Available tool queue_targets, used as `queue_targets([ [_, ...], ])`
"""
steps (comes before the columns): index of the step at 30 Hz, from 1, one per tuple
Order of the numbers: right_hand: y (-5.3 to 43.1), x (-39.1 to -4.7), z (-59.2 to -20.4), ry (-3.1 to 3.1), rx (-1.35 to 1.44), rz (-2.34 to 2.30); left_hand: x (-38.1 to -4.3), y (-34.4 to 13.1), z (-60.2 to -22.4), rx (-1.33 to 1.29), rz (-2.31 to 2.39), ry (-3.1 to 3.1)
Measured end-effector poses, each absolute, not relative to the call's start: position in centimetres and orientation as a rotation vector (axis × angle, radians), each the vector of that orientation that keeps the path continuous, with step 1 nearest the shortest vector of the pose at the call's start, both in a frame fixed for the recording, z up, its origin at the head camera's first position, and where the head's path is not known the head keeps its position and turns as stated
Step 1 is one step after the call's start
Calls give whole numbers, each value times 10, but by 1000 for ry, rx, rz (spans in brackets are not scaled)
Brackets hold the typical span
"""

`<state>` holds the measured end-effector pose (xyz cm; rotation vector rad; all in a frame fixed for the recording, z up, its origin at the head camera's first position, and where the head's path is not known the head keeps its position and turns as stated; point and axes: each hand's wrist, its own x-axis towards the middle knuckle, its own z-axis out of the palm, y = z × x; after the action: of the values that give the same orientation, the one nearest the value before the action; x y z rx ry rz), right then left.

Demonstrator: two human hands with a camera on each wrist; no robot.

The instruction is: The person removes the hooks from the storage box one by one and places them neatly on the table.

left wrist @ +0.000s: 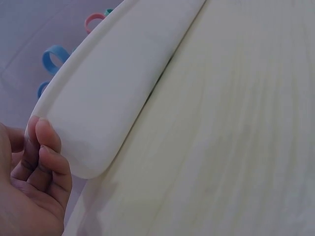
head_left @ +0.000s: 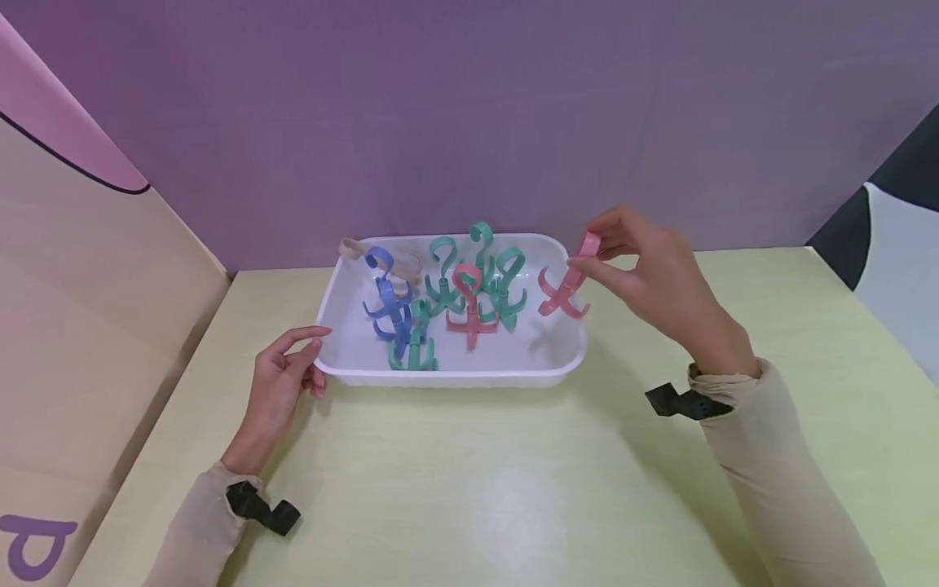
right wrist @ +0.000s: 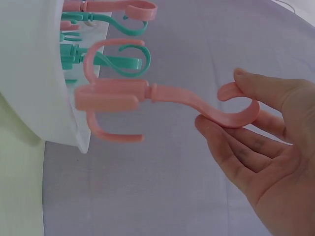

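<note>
My right hand pinches the curled top of a pink multi-prong hanging hook between thumb and fingers. The hook's prongs point down over the right end of a white tray; in the right wrist view this hook shows its whole stem and several prongs. My left hand grips the tray's front left corner, thumb and forefinger at the rim. Inside the tray stand another pink hook, several green hooks, blue hooks and a beige one, partly hidden behind the blue.
The tray rests on a pale wooden table, close to a purple cloth wall at the back. A beige panel rises on the left. A black and white panel stands at the right.
</note>
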<state>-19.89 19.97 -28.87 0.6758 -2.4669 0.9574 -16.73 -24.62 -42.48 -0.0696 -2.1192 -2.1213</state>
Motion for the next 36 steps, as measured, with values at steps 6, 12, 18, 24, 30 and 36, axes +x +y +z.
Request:
queue_targets([
  [6, 206, -201, -291, -2362, 677, 971, -162, -247, -426, -63, -2145, -2130],
  [12, 214, -206, -291, -2321, 629, 941, -162, -246, -424, -87, -2167, -2097],
  [18, 222, -212, -292, -2290, 591, 909, -164, -246, -425, -98, -2166, -2095],
  [24, 228, -222, -298, -2259, 576, 901, -165, -245, -425, -87, -2175, -2087],
  [30, 234, -240, -312, -2252, 570, 884, -165, -245, -424, -89, -2177, -2079],
  [36, 236, -258, -326, -2308, 554, 894, -166, -245, -425, -89, -2201, -2065],
])
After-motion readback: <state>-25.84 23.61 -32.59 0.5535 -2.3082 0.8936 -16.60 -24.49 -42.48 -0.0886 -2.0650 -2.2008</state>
